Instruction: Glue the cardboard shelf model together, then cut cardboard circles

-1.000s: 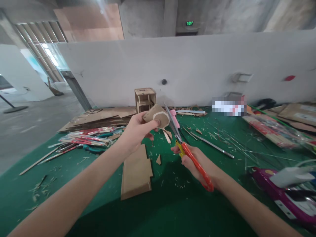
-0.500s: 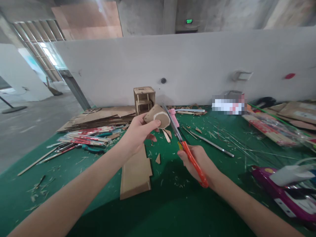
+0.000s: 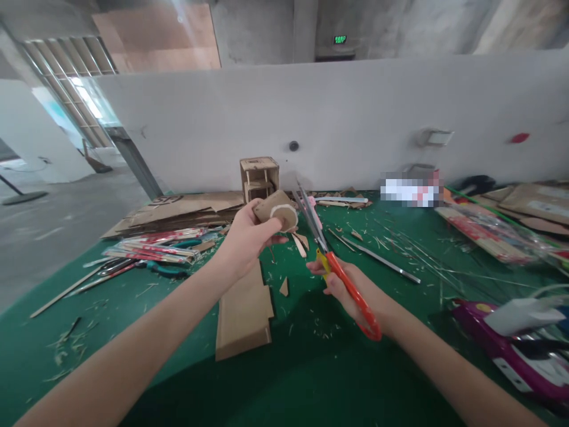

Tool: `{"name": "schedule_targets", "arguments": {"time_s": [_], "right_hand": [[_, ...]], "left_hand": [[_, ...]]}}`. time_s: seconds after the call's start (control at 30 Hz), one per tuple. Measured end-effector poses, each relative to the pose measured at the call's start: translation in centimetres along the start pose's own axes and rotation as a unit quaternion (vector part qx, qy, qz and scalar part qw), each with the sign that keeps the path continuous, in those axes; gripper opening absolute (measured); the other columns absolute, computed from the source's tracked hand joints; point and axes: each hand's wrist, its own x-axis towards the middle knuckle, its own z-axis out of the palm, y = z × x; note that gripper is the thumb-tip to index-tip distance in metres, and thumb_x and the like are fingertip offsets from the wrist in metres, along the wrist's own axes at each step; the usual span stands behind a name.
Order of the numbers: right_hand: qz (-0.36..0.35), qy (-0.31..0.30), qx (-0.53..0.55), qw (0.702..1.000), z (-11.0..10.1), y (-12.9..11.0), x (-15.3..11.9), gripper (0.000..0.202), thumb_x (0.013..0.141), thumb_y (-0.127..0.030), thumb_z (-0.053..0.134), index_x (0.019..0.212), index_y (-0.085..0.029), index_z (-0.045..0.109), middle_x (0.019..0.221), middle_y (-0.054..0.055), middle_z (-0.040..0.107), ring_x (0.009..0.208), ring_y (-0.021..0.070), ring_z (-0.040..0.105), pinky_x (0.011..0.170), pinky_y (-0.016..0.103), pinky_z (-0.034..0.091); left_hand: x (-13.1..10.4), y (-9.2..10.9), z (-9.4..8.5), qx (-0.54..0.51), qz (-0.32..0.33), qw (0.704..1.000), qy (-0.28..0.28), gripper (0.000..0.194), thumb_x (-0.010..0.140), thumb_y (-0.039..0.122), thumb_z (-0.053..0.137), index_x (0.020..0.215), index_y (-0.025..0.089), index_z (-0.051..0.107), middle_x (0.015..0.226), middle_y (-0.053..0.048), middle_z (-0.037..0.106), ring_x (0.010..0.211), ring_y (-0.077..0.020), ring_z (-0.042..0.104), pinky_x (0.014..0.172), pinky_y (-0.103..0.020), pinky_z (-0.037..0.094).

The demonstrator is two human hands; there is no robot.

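My left hand point(image 3: 249, 240) pinches a small brown cardboard piece point(image 3: 269, 204) that has a pale curved edge on its right side. In my right hand point(image 3: 351, 290) is a pair of scissors point(image 3: 349, 284) with red and yellow handles. Their blades point up and away, parted a little, just right of the cardboard and not touching it. Behind the left hand stands a small cardboard box structure point(image 3: 259, 172) with sticks inside. Below the hands a larger cut cardboard piece point(image 3: 244, 320) lies on the green table point(image 3: 311, 385).
Stacked cardboard point(image 3: 191, 207), wrapped sticks point(image 3: 155, 246) and teal-handled pliers point(image 3: 166, 270) lie left. A pink tool point(image 3: 316, 214) and a metal strip point(image 3: 386, 263) are beyond the scissors. At right are a purple power strip point(image 3: 489, 344) and packaged sticks point(image 3: 484, 234). Scraps are scattered about.
The cardboard piece has turned and moved slightly left in my left hand. The scissor blades have parted more and my right hand's fingers have spread on the handles.
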Motion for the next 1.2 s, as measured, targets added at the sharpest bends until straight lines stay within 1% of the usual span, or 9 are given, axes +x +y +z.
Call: {"name": "schedule_targets", "arguments": {"time_s": [0.13, 0.33, 0.53, 0.7, 0.8, 0.87, 0.97, 1.1, 1.2], "right_hand": [[0.015, -0.001, -0.025, 1.000, 0.01, -0.70, -0.12, 0.048, 0.091, -0.063, 0.037, 0.093, -0.018, 0.054, 0.092, 0.012, 0.062, 0.081, 0.0257, 0.063, 0.075, 0.042, 0.053], [0.014, -0.005, -0.020, 1.000, -0.15, -0.93, -0.14, 0.045, 0.092, -0.062, 0.037, 0.091, -0.019, 0.051, 0.088, 0.011, 0.060, 0.084, 0.0261, 0.062, 0.074, 0.041, 0.053], [0.008, -0.001, -0.029, 1.000, -0.09, -0.80, -0.06, 0.044, 0.091, -0.061, 0.039, 0.094, -0.019, 0.054, 0.083, 0.010, 0.060, 0.083, 0.0262, 0.062, 0.071, 0.041, 0.053], [0.020, -0.005, -0.029, 0.999, -0.11, -0.80, -0.02, 0.046, 0.091, -0.063, 0.038, 0.092, -0.019, 0.052, 0.084, 0.010, 0.061, 0.084, 0.0263, 0.062, 0.071, 0.040, 0.052], [0.026, 0.000, -0.040, 0.999, -0.09, -0.81, 0.10, 0.045, 0.092, -0.061, 0.038, 0.093, -0.018, 0.052, 0.089, 0.011, 0.063, 0.081, 0.0242, 0.062, 0.069, 0.037, 0.051], [0.028, 0.010, -0.049, 0.998, -0.06, -0.86, 0.21, 0.042, 0.093, -0.058, 0.040, 0.092, -0.019, 0.054, 0.087, 0.009, 0.064, 0.076, 0.0218, 0.062, 0.067, 0.035, 0.050], [0.033, 0.021, -0.064, 0.997, 0.03, -0.97, 0.34, 0.039, 0.094, -0.054, 0.040, 0.084, -0.020, 0.055, 0.076, 0.005, 0.062, 0.065, 0.0184, 0.061, 0.060, 0.031, 0.048], [0.053, 0.025, -0.079, 0.995, 0.21, -1.07, 0.37, 0.047, 0.094, -0.055, 0.036, 0.065, -0.021, 0.048, 0.065, 0.003, 0.056, 0.047, 0.0131, 0.052, 0.048, 0.027, 0.042], [0.061, 0.030, -0.086, 0.994, 0.34, -1.07, 0.32, 0.051, 0.093, -0.058, 0.035, 0.058, -0.021, 0.044, 0.061, 0.003, 0.054, 0.044, 0.0119, 0.049, 0.044, 0.027, 0.038]], "left_hand": [[-0.21, -0.01, 0.26, 0.010, -0.004, 1.000, -0.008, 0.032, 0.069, 0.023, 0.077, 0.095, 0.016, 0.058, 0.088, -0.001, 0.067, 0.078, -0.0138, 0.066, 0.058, -0.021, 0.054], [-0.35, -0.05, 0.32, 0.013, -0.025, 1.000, -0.010, 0.029, 0.069, 0.026, 0.079, 0.092, 0.015, 0.065, 0.088, -0.003, 0.069, 0.075, -0.0129, 0.065, 0.053, -0.019, 0.049], [-0.30, -0.07, 0.19, -0.005, -0.024, 1.000, -0.001, 0.025, 0.070, 0.027, 0.078, 0.088, 0.015, 0.066, 0.085, -0.003, 0.069, 0.073, -0.0129, 0.066, 0.049, -0.018, 0.045], [-0.29, 0.08, 0.14, 0.034, -0.003, 0.999, -0.009, 0.024, 0.070, 0.029, 0.077, 0.088, 0.015, 0.068, 0.083, -0.004, 0.070, 0.075, -0.0146, 0.066, 0.050, -0.019, 0.046], [-0.37, 0.38, 0.20, 0.040, -0.007, 0.999, -0.011, 0.023, 0.071, 0.027, 0.077, 0.089, 0.015, 0.069, 0.085, -0.004, 0.071, 0.072, -0.0132, 0.065, 0.050, -0.019, 0.045], [-0.45, 0.62, 0.27, 0.046, -0.007, 0.999, -0.011, 0.022, 0.070, 0.027, 0.077, 0.088, 0.015, 0.070, 0.087, -0.005, 0.071, 0.071, -0.0123, 0.064, 0.050, -0.019, 0.044], [-0.51, 0.84, 0.29, 0.056, -0.006, 0.998, -0.011, 0.022, 0.070, 0.027, 0.077, 0.087, 0.014, 0.071, 0.087, -0.005, 0.072, 0.070, -0.0122, 0.063, 0.051, -0.019, 0.045], [-0.34, 0.65, 0.05, 0.046, -0.018, 0.998, -0.025, 0.023, 0.070, 0.027, 0.076, 0.088, 0.014, 0.071, 0.086, -0.006, 0.071, 0.069, -0.0122, 0.063, 0.051, -0.020, 0.044], [-0.16, 0.38, -0.19, 0.037, -0.023, 0.999, -0.032, 0.023, 0.071, 0.028, 0.077, 0.089, 0.015, 0.071, 0.087, -0.006, 0.071, 0.070, -0.0125, 0.063, 0.051, -0.020, 0.044]]}}
